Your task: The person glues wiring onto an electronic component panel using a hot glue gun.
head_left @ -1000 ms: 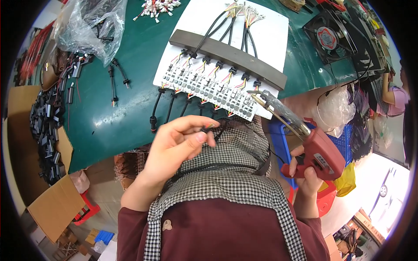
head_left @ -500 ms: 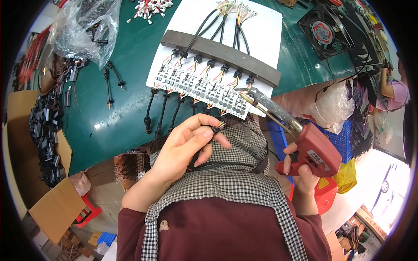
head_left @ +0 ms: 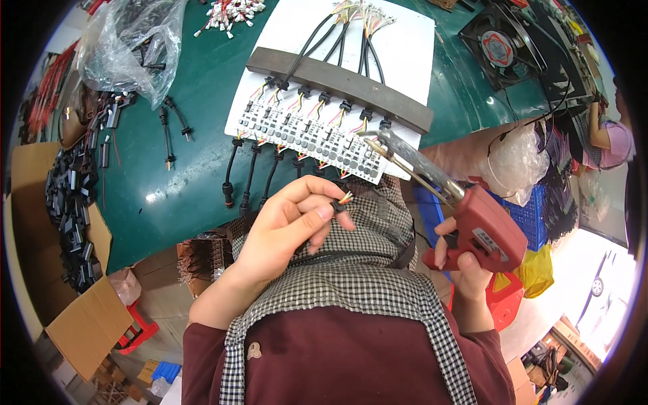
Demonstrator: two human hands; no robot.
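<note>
Between the thumb and fingers of my left hand [head_left: 280, 226] is a black cable [head_left: 339, 205], its short coloured wire ends sticking out past the fingertips. My right hand [head_left: 467, 268] grips a red soldering gun [head_left: 496, 233] by its handle. The gun's metal tip and thin feed tube reach up-left over the right end of a white circuit board panel [head_left: 310, 138]. Several black cables are joined along the panel's far edge, and more hang from its near edge toward me. Part of the cable in my left hand is hidden by the fingers.
A dark grey bar [head_left: 337, 88] lies across the cables on a white sheet [head_left: 412, 40]. The green table [head_left: 162, 216] also carries a clear plastic bag [head_left: 128, 54], loose cables and a black fan [head_left: 503, 50]. Left stands a cardboard box [head_left: 88, 331]; a person [head_left: 611, 138] is far right.
The cable in my left hand has turned, so its wire ends point more up and right. My right hand and the soldering gun have shifted slightly left and up.
</note>
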